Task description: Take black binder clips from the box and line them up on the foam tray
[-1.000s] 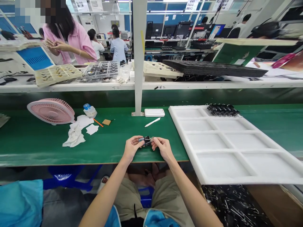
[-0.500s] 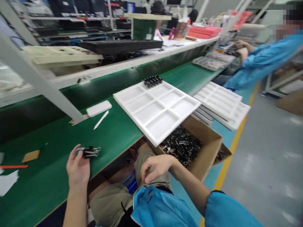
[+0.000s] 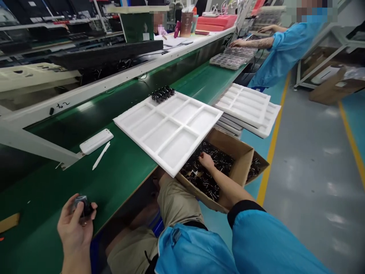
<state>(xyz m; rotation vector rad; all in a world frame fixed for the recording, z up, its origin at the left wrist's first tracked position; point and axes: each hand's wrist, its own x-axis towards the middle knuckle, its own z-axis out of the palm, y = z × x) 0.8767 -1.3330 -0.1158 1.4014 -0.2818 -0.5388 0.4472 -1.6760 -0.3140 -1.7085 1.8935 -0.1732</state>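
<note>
Left grip [image 3: 74, 228] curled around black clip [image 3: 83, 207], right grip [image 3: 205, 161] unclear in cardboard box [image 3: 228, 142]

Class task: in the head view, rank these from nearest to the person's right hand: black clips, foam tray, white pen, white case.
1. Black binder clips: in the cardboard box, under the right hand.
2. White foam tray: left of the box.
3. White pen and white case: on the green bench, farther left; too close to call.

Handwritten "62" [image 3: 62, 105], unclear, on white shelf rail [image 3: 85, 93]
</note>
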